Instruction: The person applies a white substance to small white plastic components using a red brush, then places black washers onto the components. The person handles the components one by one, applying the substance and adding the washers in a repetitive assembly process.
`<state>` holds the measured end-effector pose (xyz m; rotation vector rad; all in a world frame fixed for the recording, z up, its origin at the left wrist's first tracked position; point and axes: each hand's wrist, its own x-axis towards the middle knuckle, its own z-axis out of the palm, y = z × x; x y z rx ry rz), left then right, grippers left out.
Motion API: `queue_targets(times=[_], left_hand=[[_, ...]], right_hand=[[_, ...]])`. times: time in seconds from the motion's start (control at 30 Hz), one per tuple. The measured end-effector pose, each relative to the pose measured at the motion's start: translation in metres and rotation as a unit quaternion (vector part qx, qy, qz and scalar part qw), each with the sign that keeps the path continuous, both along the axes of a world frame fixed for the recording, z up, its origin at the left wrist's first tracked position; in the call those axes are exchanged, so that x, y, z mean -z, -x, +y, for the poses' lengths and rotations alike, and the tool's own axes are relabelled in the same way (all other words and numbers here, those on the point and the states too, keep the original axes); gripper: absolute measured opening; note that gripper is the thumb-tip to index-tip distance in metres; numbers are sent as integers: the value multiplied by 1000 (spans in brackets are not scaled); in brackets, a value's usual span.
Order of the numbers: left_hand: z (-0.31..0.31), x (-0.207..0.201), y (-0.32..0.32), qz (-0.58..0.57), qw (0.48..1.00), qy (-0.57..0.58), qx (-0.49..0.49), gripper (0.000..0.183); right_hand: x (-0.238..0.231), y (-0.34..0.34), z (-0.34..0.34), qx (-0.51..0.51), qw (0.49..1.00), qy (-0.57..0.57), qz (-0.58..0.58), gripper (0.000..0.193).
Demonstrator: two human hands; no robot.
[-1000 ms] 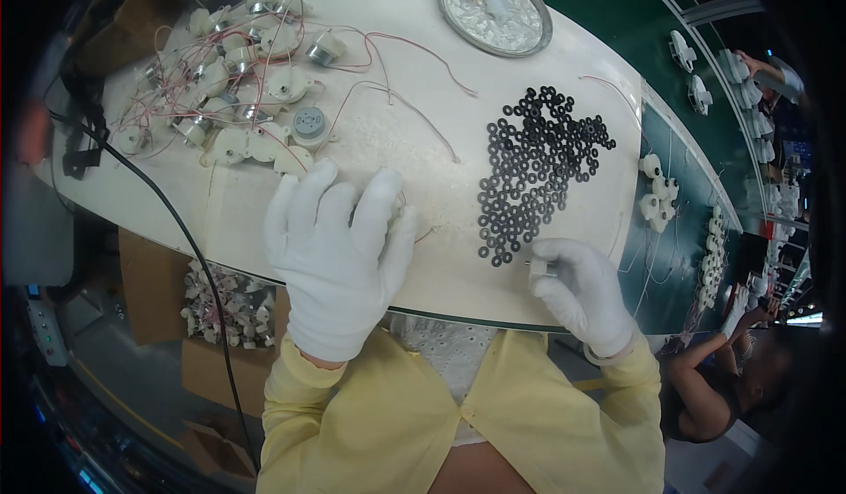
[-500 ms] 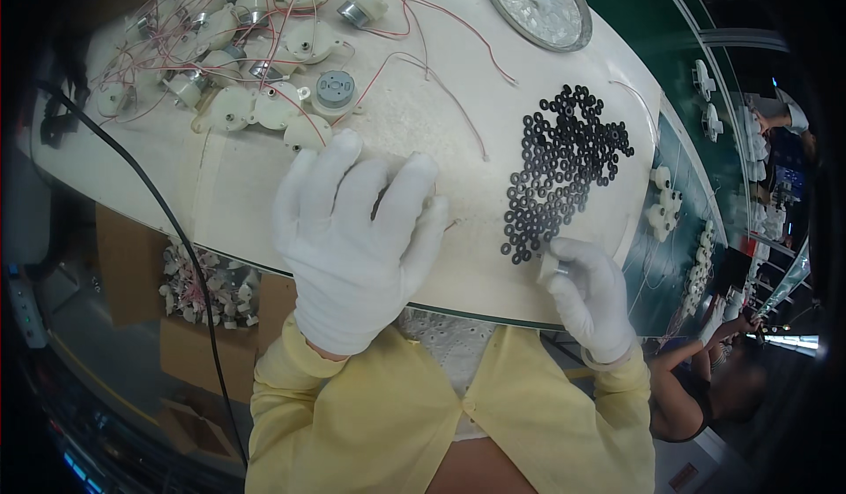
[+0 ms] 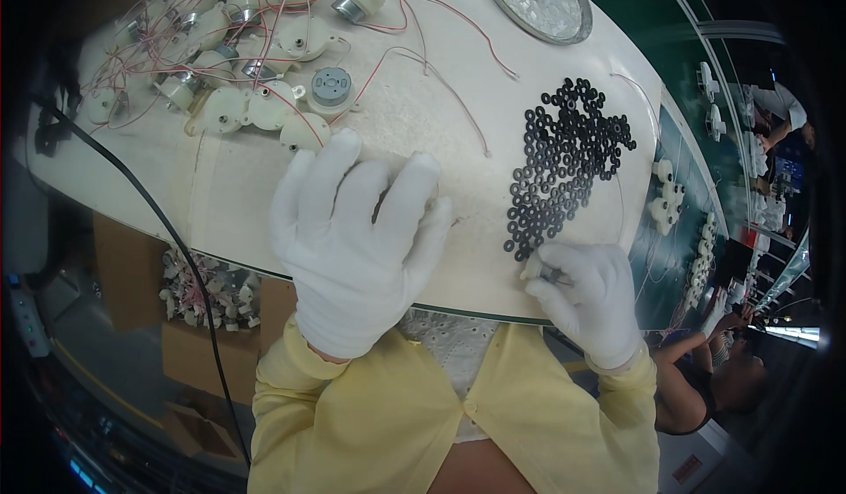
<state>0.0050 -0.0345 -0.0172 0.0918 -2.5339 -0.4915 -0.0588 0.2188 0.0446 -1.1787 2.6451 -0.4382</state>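
My left hand (image 3: 352, 247), in a white glove, rests palm down on the table with its fingers curled. A sliver of something pale shows between its thumb and forefinger, and a short reddish wire end (image 3: 456, 222) lies beside the thumb; the rest is hidden under the hand. My right hand (image 3: 589, 296), also gloved, pinches a small pale cylindrical piece (image 3: 531, 270) with a greyish part behind it. It is at the near end of a spread of small black rings (image 3: 564, 163). Beyond my left hand stands a geared motor (image 3: 331, 89) with a grey round top.
A heap of white geared motors (image 3: 220, 62) with tangled red and white wires fills the table's far left. At the back is a round metal dish (image 3: 539, 0) lined with clear film. A black cable (image 3: 159, 194) crosses the left edge. Boxes (image 3: 211, 353) stand below; another person (image 3: 696, 379) is at right.
My right hand has shifted slightly left with the pale piece, closer to the nearest black rings. My left hand stays almost where it was. The view has tilted slightly.
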Motion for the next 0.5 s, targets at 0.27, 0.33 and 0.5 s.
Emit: queue_targets(times=[0.27, 0.33, 0.5], left_hand=[[3, -5, -1, -20, 1000, -1, -9, 38], [3, -6, 0, -28, 1000, 2, -5, 38], [1, -2, 0, -3, 1000, 14, 6, 38]], right_hand=[[-26, -3, 17, -50, 992, -112, 42, 33], [-28, -3, 16, -56, 989, -126, 45, 32], [-26, -1, 12, -64, 989, -130, 41, 27]])
